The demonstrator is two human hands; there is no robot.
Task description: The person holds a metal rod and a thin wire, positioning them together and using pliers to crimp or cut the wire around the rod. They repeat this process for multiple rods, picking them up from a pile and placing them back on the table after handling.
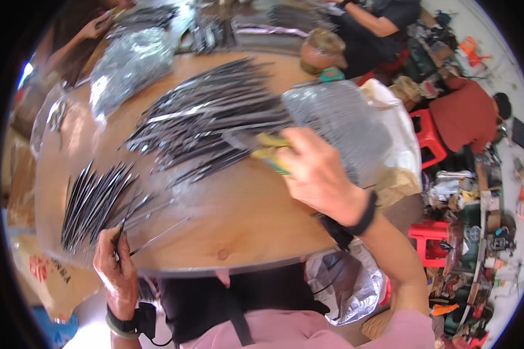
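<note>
At the near left edge of the round wooden table [262,232], my left hand [115,267] pinches a few thin dark strips [157,237] between thumb and fingers. Just beyond it lies a small bundle of similar dark strips [96,203], side by side. My right hand [320,171], blurred by motion, is closed around a yellow-handled cutting tool [268,157]. The tool's grey end points left, over the near right side of a large pile of dark strips [209,113]. Whether its jaws are apart is too blurred to tell.
A clear plastic bag [131,70] sits at the far left, another clear bag of strips [337,119] at the right. A brown jar [322,49] stands at the far edge. Other people's hands [94,26] work beyond. Red stools [429,241] and clutter line the right floor.
</note>
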